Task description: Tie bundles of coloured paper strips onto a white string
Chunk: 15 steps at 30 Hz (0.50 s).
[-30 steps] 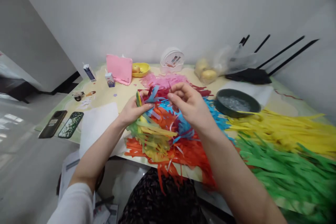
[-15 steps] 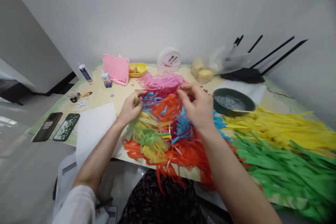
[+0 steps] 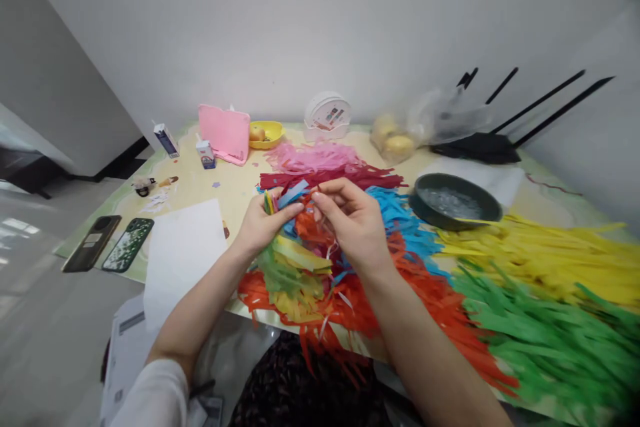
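My left hand [image 3: 257, 223] is closed around a bunch of coloured paper strips [image 3: 294, 193], with blue, yellow, green and pink ends showing by its thumb. Yellow and green strips [image 3: 295, 267] hang down below it. Just to the right, my right hand [image 3: 355, 223] pinches the end of a red strip between thumb and fingertips. Beyond both hands lie dark red strips [image 3: 285, 179] and pink strips [image 3: 315, 157]. Blue strips [image 3: 410, 220] and orange-red strips [image 3: 440, 310] spread out under and beside my right arm.
A dark green bowl [image 3: 435, 217] of clear contents stands right, near yellow strips [image 3: 555, 253] and green strips [image 3: 545, 340]. Left are two phones [image 3: 93, 240], white paper [image 3: 183, 260] and drink cartons [image 3: 206, 155]. Behind stand a pink case [image 3: 225, 133], a yellow dish [image 3: 273, 133] and a black router [image 3: 477, 148].
My right hand has come down and left, nearer my left hand, with a red strip's end in its fingers. The dark red pile now shows behind them. My view has shifted slightly.
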### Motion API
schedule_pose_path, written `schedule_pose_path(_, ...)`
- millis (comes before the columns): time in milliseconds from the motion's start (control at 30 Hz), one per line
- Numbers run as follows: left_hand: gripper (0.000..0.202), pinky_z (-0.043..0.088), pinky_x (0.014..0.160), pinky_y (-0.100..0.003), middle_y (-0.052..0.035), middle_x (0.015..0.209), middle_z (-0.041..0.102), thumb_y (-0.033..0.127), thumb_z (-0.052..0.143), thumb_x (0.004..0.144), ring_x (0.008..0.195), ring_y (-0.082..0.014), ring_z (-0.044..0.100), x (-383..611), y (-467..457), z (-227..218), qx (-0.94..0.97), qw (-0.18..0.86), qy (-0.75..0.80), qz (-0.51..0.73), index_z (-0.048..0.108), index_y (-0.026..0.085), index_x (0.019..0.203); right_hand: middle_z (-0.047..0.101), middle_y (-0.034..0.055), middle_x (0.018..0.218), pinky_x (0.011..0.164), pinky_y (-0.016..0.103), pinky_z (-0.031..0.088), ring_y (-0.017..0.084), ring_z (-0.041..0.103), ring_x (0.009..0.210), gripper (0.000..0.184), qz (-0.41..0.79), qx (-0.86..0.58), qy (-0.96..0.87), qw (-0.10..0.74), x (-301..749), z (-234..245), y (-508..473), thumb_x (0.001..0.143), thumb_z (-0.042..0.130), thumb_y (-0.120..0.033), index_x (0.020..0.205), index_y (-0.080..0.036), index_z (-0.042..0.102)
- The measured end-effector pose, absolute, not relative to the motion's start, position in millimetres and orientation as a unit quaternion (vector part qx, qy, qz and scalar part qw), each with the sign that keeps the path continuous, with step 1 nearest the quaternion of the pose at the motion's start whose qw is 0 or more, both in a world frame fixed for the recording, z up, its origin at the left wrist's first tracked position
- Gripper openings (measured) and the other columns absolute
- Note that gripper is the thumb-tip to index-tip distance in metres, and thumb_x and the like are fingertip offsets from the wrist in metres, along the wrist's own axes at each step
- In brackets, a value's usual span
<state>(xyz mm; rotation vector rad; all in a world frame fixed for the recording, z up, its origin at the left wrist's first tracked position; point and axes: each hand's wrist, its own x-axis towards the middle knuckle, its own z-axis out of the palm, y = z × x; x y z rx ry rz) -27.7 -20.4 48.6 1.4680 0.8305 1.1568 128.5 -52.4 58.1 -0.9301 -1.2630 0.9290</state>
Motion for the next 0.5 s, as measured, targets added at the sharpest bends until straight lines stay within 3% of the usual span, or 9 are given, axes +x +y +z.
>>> schedule_pose_path(167,0.032,0.053,0.071,-0.031,-0.0012,0.082,0.072,0.044,0.077,0.071,0.075,-0.0195,0.067,-35,-19,41,0.544,0.574,0.369,0.489,0.071,0.019,0.089,0.059,-0.0048,0.059,0.051,0.024,0.041,0.012,0.053,0.052,0.021,0.351,-0.453,-0.544,0.613,139,51,-67,0.085,0.066,-0.040,0.091,-0.022,0.056)
schedule_pose_path(300,0.036,0.055,0.074,-0.031,-0.0022,0.082,0.073,0.044,0.081,0.065,0.077,-0.0205,0.069,-34,-21,43,0.519,0.605,0.368,0.478,0.071,0.017,0.087,0.048,-0.0059,0.055,0.047,0.023,0.031,0.009,0.041,0.047,0.020,0.329,-0.480,-0.592,0.558,138,47,-76,0.088,0.062,-0.038,0.080,-0.020,0.058)
schedule_pose_path(500,0.037,0.055,0.082,-0.034,-0.0048,0.091,0.075,0.042,0.083,0.063,0.088,-0.0245,0.070,-31,-24,47,0.519,0.638,0.337,0.459,0.072,0.017,0.088,0.042,-0.0072,0.053,0.047,0.022,0.027,0.008,0.034,0.048,0.020,0.332,-0.472,-0.594,0.560,135,45,-73,0.090,0.059,-0.036,0.079,-0.020,0.057)
